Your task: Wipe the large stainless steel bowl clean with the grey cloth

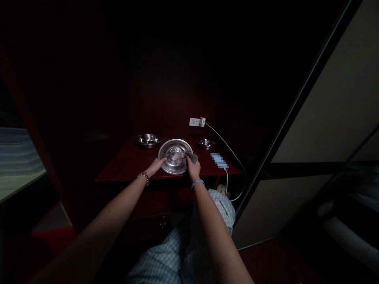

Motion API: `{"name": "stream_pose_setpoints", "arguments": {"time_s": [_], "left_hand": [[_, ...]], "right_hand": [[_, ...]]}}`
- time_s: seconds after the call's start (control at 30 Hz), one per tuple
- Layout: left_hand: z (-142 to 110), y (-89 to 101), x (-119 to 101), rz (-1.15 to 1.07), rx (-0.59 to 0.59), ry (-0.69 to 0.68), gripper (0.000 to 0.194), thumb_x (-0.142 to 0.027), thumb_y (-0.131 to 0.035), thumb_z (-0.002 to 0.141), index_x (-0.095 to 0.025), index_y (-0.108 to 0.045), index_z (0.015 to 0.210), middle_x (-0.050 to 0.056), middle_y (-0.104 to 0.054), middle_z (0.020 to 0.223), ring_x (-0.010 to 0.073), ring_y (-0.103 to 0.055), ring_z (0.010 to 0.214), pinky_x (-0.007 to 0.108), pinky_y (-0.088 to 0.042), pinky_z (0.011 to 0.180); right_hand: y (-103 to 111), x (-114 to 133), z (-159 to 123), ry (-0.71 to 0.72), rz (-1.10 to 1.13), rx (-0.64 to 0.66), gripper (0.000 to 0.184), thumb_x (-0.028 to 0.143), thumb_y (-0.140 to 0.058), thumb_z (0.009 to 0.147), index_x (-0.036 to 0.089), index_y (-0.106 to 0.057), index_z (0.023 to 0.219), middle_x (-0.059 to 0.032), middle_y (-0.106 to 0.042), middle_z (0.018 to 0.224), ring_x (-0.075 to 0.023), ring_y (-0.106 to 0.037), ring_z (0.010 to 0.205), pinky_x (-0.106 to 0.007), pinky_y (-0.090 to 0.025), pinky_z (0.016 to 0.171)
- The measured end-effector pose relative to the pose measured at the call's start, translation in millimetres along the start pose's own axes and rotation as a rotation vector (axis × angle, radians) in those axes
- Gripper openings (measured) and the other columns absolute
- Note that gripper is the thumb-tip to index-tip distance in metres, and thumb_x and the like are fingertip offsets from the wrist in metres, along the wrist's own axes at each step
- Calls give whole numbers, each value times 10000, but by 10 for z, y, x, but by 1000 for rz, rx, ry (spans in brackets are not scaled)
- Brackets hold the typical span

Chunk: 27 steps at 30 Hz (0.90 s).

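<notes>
A round stainless steel plate [174,156] lies on the dark red wooden table [124,171], its inner surface reflecting the light. My left hand [155,167] grips the near left rim of the plate. My right hand [193,168] is at the plate's right rim, shut on a small grey cloth [192,157] that presses against the metal. Part of the rim is hidden under my fingers.
A steel bowl [148,141] stands at the table's back left and a smaller steel dish [205,144] at the back right. A blurred phone [219,160] lies at the right, near a wall socket [197,122] and its white cable [227,150]. Dark cabinet walls surround the table.
</notes>
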<state>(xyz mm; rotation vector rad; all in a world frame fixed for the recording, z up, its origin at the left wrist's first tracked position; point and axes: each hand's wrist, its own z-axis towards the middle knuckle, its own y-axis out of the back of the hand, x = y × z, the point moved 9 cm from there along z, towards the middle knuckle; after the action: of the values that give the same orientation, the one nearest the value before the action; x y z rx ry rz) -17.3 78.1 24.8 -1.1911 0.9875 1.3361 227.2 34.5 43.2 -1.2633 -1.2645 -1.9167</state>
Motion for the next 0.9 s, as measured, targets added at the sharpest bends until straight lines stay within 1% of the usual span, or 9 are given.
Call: {"name": "stream_pose_setpoints", "arguments": {"time_s": [0.13,0.23,0.33,0.4,0.53,0.73,0.83,0.9], "left_hand": [[-2,17,12,6,-15,12,270,-178,-688,773,-146,-727,1039,111,-795,1063,296,-679,1191,406,-486,1083],[-8,24,19,8,-19,21,254,-209,-724,757,-150,-730,1004,123,-793,1059,306,-689,1169,418,-486,1080],[-10,26,15,5,-21,17,241,-221,-730,752,-153,-731,984,124,-795,1046,312,-691,1164,418,-492,1072],[-9,21,10,3,-17,10,232,-211,-712,764,-156,-730,989,114,-798,1032,304,-691,1162,408,-497,1068],[0,10,16,0,-4,7,238,-191,-697,770,-158,-730,1004,116,-797,1045,305,-695,1152,407,-500,1066],[11,31,62,-14,-22,35,236,-179,-652,804,-141,-711,1029,132,-781,1121,291,-692,1162,397,-500,1060],[16,49,79,-14,-42,47,203,-193,-660,798,-138,-716,985,142,-783,1094,302,-690,1165,404,-495,1061],[19,45,80,-12,-39,47,178,-203,-672,787,-144,-719,947,136,-791,1041,307,-690,1161,404,-496,1058]], "right_hand": [[7,22,-2,13,66,-18,486,498,-567,918,183,-691,1266,-107,-739,1229,-231,-698,1137,-278,-516,939],[36,88,-17,67,135,-47,504,433,-562,928,162,-632,1346,-106,-712,1289,-214,-673,1189,-258,-500,978],[69,132,-35,105,175,-79,550,411,-567,928,150,-564,1413,-111,-692,1322,-214,-657,1209,-269,-491,1005],[83,127,-40,98,171,-95,571,415,-567,932,140,-535,1431,-123,-694,1312,-223,-662,1194,-282,-502,992],[102,95,-38,65,136,-114,570,415,-562,935,125,-522,1425,-137,-697,1294,-232,-676,1162,-279,-515,959],[112,92,-37,58,148,-129,545,421,-573,916,145,-527,1384,-119,-713,1260,-225,-687,1130,-272,-513,943],[117,110,-57,64,106,-130,539,419,-576,911,149,-498,1371,-128,-695,1282,-230,-675,1151,-277,-499,955],[153,157,-91,108,59,-162,564,406,-597,892,154,-460,1378,-144,-652,1341,-249,-647,1197,-295,-481,981]]}}
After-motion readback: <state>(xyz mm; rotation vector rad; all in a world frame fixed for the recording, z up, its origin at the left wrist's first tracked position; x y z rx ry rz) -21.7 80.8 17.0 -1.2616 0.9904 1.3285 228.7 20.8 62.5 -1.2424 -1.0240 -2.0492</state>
